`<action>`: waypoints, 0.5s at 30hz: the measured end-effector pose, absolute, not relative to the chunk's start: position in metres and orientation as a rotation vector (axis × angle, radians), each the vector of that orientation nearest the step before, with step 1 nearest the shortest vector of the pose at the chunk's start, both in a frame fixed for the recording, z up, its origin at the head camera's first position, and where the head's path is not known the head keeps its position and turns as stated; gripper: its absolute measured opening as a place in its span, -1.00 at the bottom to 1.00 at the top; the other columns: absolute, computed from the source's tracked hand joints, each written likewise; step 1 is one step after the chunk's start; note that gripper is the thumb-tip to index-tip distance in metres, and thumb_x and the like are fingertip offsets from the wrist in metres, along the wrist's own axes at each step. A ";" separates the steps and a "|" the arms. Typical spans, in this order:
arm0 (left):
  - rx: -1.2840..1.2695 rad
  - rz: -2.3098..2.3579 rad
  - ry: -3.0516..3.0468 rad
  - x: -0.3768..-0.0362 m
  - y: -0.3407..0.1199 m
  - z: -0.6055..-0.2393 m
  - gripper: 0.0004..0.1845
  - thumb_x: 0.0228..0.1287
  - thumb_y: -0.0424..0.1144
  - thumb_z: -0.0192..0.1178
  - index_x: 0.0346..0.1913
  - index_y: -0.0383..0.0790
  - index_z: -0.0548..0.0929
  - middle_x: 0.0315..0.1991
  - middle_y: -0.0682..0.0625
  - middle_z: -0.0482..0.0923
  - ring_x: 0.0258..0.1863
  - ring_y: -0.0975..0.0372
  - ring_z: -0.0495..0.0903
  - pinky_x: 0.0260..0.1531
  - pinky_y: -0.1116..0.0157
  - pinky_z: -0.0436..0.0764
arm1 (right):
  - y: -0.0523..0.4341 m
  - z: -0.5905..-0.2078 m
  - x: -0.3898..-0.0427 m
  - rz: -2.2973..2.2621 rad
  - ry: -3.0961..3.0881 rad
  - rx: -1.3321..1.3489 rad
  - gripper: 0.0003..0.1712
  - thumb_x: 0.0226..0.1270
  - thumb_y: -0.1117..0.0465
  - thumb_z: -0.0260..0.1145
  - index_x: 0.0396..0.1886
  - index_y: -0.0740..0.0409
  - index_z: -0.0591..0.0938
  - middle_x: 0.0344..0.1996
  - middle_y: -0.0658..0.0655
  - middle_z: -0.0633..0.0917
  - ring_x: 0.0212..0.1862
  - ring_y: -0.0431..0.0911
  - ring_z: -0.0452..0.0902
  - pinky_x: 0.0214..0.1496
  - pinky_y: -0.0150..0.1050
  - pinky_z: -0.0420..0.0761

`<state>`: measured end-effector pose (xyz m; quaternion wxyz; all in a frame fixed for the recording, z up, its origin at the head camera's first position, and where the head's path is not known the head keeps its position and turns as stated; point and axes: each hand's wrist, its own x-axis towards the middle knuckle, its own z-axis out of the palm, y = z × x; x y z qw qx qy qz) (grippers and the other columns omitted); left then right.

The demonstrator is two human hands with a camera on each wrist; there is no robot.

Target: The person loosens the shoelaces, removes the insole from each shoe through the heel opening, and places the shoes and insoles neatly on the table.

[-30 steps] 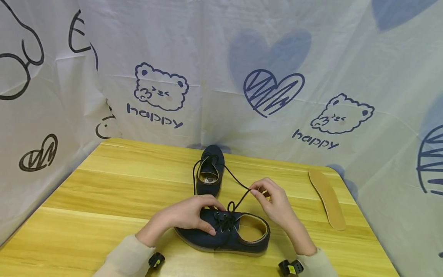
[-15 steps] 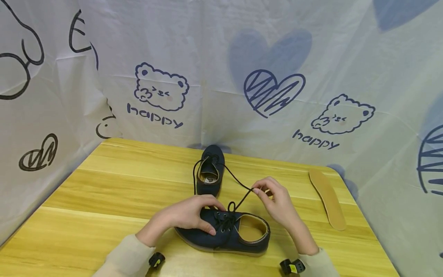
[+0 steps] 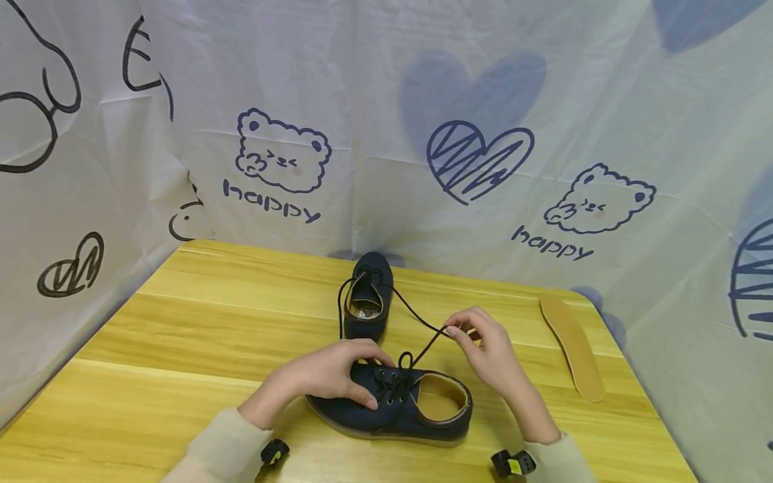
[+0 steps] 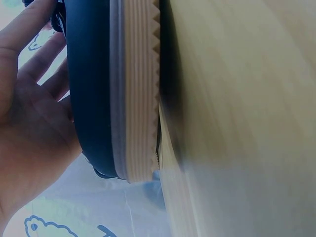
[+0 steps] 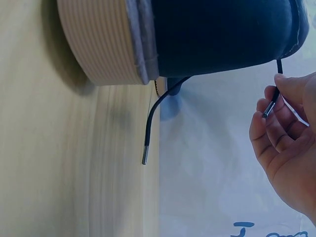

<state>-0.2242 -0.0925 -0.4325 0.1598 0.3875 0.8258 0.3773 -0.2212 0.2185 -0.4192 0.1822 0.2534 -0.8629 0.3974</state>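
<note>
Shoelace pinched by right hand, left hand on shoe

Insole right of both shoes

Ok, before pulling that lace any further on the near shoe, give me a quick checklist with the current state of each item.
1. Near shoe held steady: ok, left hand rests on its toe.
2. Lace in grip: ok, right hand pinches it near the metal tip.
3. Lace run from eyelets to fingers: ok, straight.
4. Lace clear of the far shoe's lace: cannot tell, the two cross near the fingers.
5. Far shoe out of the way: ok, apart behind.
6. Insole clear: ok, lying at the right table edge.
</note>
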 end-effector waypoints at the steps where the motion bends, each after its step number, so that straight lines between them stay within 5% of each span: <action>1: 1.106 1.077 2.359 -0.224 -0.093 -0.433 -0.39 0.12 -0.10 0.61 0.26 0.11 0.66 0.20 0.21 0.58 0.28 0.24 0.49 0.35 0.12 0.46 | 0.219 -0.419 -0.222 1.117 -2.434 0.715 -0.93 0.53 0.29 0.32 -0.11 0.08 0.71 -0.22 0.06 0.68 -0.25 -0.20 0.55 -0.25 -0.16 0.68; 15: 1.097 1.076 2.358 -0.224 -0.093 -0.433 -0.39 0.13 -0.11 0.61 0.26 0.10 0.66 0.21 0.20 0.58 0.30 0.22 0.48 0.36 0.08 0.46 | 0.224 -0.418 -0.223 1.089 -2.412 0.673 -0.89 0.53 0.34 0.31 -0.11 0.09 0.72 -0.22 0.04 0.69 -0.25 -0.18 0.55 -0.24 -0.23 0.65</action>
